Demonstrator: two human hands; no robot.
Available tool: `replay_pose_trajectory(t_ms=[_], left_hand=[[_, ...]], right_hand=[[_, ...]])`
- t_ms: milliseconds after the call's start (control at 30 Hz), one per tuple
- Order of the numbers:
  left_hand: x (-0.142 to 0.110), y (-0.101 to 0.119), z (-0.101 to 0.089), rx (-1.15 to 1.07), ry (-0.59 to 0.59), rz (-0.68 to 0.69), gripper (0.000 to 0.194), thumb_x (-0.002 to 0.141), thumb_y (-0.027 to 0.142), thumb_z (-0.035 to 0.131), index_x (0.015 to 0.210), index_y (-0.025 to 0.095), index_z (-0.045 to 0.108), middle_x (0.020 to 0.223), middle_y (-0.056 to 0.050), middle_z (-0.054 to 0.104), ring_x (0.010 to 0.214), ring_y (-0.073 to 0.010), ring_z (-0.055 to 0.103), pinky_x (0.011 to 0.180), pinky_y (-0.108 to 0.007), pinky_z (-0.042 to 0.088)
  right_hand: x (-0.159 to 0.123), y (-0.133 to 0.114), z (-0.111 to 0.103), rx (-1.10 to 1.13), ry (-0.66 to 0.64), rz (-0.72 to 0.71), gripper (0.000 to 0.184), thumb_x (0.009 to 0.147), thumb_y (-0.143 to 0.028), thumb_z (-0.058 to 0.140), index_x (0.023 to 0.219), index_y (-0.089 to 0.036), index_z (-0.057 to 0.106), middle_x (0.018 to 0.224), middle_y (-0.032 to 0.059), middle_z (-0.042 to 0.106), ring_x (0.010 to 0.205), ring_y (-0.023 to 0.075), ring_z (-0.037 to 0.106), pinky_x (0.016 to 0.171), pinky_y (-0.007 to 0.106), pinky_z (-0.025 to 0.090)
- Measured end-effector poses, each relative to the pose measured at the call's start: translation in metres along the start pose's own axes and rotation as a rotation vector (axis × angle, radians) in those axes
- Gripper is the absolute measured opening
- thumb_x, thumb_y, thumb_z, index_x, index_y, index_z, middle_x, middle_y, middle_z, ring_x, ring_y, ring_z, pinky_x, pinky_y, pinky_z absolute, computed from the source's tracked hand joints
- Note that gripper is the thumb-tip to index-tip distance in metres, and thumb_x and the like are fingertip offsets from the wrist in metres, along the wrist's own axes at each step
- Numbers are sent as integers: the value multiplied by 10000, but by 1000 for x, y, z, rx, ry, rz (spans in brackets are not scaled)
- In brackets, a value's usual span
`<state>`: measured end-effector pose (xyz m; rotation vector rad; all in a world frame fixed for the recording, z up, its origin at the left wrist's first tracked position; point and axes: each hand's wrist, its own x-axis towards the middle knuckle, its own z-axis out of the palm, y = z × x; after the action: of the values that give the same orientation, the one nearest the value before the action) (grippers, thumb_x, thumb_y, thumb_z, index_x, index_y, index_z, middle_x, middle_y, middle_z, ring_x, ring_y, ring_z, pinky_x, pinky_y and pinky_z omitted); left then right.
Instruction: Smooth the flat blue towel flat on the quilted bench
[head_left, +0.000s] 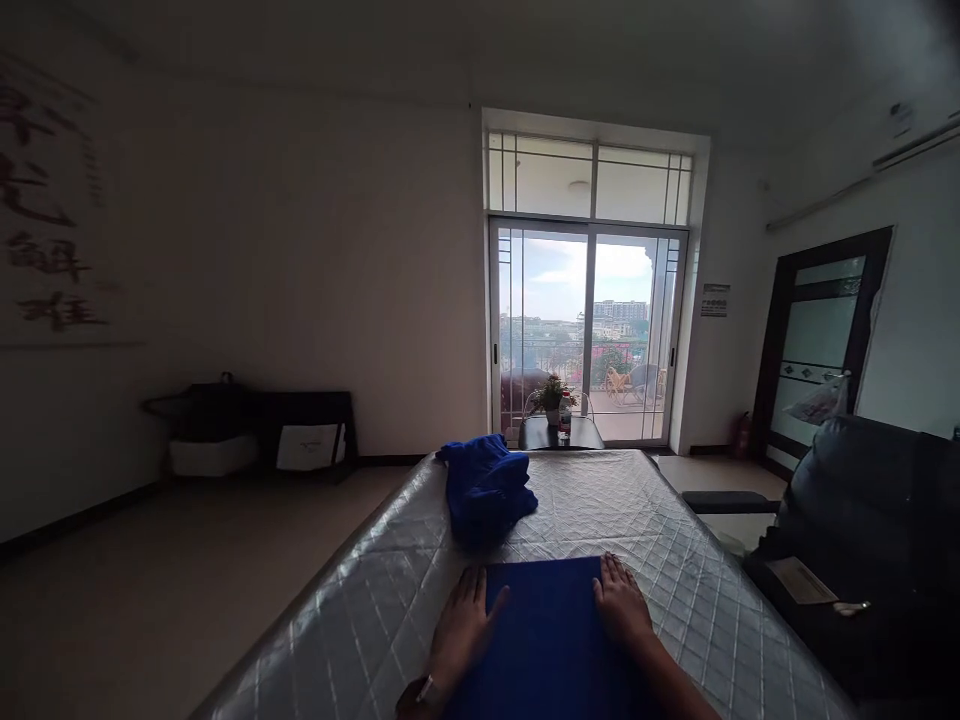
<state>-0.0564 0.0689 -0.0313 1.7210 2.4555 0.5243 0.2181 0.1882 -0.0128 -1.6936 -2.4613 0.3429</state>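
Note:
A flat blue cloth lies spread on the quilted silver mattress in front of me. My left hand rests flat at the cloth's left edge, fingers stretched out, thumb on the fabric, a watch at the wrist. At the cloth's far right corner, my right hand lies flat with fingers extended. Both hands hold nothing. A crumpled pile of blue cloth sits further back on the mattress, apart from both hands.
A dark leather sofa stands close on the right. Beyond the mattress is a small dark table with a potted plant and bottle, then glass sliding doors. A low dark bench lines the left wall. Bare floor lies left.

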Motion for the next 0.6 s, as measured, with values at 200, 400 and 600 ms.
replay_pose_trajectory(t_ms=[200, 400, 600], left_hand=[[-8, 14, -17, 143, -42, -43, 836, 948, 639, 159, 1526, 98, 428, 1621, -130, 430, 1545, -298, 301, 1278, -461, 283], [-11, 8, -27, 151, -95, -86, 906, 924, 682, 112, 1526, 80, 423, 1646, -125, 380, 1543, -289, 303, 1283, -410, 265], [-13, -3, -27, 99, -94, -62, 879, 930, 668, 136, 1531, 92, 417, 1639, -123, 386, 1536, -289, 324, 1275, -429, 276]], right_hand=[[0, -2, -2, -23, 12, -5, 689, 954, -376, 211, 1578, -100, 311, 1671, 81, 287, 1557, 190, 207, 1275, 352, 162], [-13, -4, -9, -41, 8, -39, 687, 939, -346, 234, 1559, -72, 351, 1656, 101, 318, 1555, 195, 213, 1279, 366, 174], [-37, 5, 3, -5, -23, -35, 703, 938, -420, 228, 1577, -148, 339, 1666, 43, 276, 1555, 171, 193, 1280, 384, 186]])
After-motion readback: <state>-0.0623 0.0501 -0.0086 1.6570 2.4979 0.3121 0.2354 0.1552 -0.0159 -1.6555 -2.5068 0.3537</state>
